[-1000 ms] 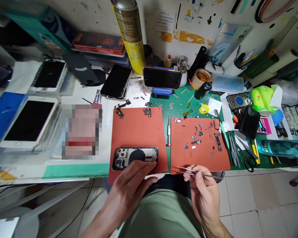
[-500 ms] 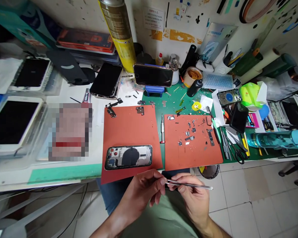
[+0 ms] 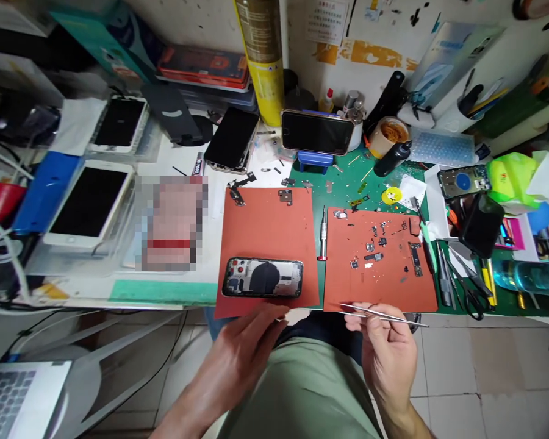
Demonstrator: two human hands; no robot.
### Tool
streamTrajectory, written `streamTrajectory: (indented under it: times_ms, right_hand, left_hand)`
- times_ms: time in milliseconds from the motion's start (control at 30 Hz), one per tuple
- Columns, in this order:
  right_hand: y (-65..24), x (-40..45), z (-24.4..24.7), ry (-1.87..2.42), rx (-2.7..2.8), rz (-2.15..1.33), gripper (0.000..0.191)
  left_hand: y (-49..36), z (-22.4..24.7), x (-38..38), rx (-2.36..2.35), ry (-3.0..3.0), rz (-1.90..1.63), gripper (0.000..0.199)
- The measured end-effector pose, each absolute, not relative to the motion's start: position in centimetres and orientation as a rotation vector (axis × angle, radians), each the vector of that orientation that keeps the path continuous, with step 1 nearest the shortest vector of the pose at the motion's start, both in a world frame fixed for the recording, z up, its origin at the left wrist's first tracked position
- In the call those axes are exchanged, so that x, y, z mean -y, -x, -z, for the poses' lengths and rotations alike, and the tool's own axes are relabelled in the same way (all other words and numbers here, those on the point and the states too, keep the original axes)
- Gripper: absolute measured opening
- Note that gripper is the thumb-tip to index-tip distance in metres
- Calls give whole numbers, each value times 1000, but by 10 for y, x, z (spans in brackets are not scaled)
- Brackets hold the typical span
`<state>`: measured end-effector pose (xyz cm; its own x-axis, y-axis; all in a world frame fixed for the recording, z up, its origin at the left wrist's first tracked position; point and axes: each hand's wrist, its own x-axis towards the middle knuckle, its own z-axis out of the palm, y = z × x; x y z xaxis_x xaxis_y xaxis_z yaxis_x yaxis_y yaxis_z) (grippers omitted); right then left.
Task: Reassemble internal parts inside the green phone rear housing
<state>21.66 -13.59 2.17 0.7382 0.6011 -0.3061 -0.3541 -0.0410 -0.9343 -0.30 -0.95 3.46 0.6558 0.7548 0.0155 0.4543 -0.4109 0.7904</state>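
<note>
Metal tweezers are held in my right hand, their tips pointing left at the front edge of the right orange mat. My left hand is by the front edge of the left orange mat, just below the opened phone housing; its fingers are together, and whatever lies under them is hidden. Small parts, among them a metal bracket, are scattered over the right mat. A screwdriver stands lengthwise between the two mats.
A phone leans on a blue stand at the back. White phone and other devices lie at the left. Scissors, pens and a blue bottle are at the right. A laptop sits low at the left.
My hands have moved apart; the left one has let go of the tweezers' tip end and shifted left toward the phone housing. The view has turned left.
</note>
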Motion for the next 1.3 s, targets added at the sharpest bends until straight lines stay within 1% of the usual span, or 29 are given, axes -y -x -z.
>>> streamTrajectory:
  times_ms: [67, 167, 267, 433, 533, 633, 767, 867, 967, 1133, 1200, 1300]
  right_hand:
    - [-214, 133, -21, 1414, 224, -785, 23]
    - [-211, 132, -22, 1401, 242, -799, 21]
    - [-210, 131, -24, 1405, 267, -791, 18]
    - [-211, 128, -25, 1438, 260, -756, 21]
    - [-210, 127, -26, 1435, 241, -759, 23]
    - [-208, 127, -26, 1406, 238, -762, 23]
    - [-205, 124, -25, 1365, 238, -772, 24]
    - [-201, 121, -25, 1333, 239, -791, 25]
    - [-196, 121, -25, 1281, 282, -805, 21]
    - [-187, 123, -26, 1156, 473, -791, 8]
    - [-183, 121, -28, 1120, 532, -759, 8]
    - [-175, 115, -34, 1099, 601, -711, 13]
  left_hand:
    - [13, -32, -5, -937, -2357, -560, 37]
    - [18, -24, -31, -836, -2567, -470, 66]
    - [15, -16, -53, -734, -2614, -362, 78]
    - [15, -16, -71, -612, -2566, -283, 73]
    - [22, -20, -74, -662, -2554, -264, 81]
    - [27, -29, -74, -764, -2544, -346, 85]
    - [26, -47, -73, -823, -2502, -477, 76]
    - [23, -56, -71, -856, -2431, -574, 75]
    - [21, -57, -69, -877, -2372, -643, 78]
    - [24, -50, -68, -858, -2310, -670, 84]
    - [25, -48, -67, -843, -2294, -676, 85]
    - [26, -46, -67, -822, -2285, -684, 88]
